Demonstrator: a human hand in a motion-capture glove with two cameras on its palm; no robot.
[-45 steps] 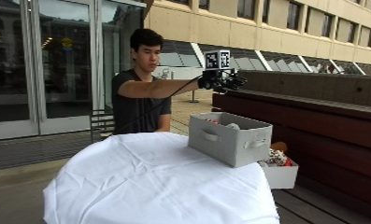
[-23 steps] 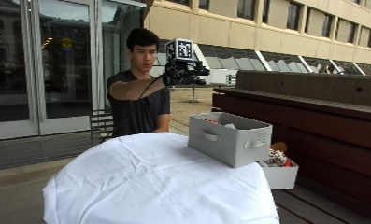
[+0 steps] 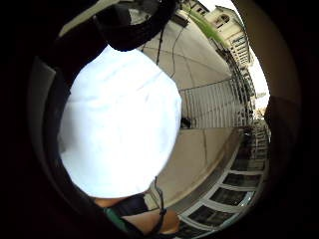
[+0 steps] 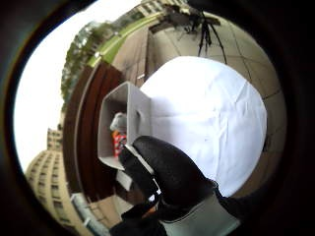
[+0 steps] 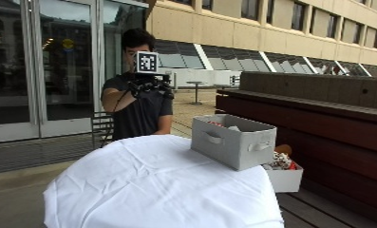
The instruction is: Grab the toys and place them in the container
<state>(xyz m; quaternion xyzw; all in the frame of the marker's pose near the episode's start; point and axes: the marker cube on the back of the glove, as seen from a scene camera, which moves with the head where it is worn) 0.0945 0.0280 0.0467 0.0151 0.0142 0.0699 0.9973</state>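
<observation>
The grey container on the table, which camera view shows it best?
The outside view: the grey container stands whole on the white table, two handles and open top showing. The thumb side palm view looks into it from above, with toys inside, a gloved finger partly covering it. The little finger side view misses it.

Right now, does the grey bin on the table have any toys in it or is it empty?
Not empty. The grey bin stands upright on the table, and toys show inside it; how full, cannot tell.
</observation>
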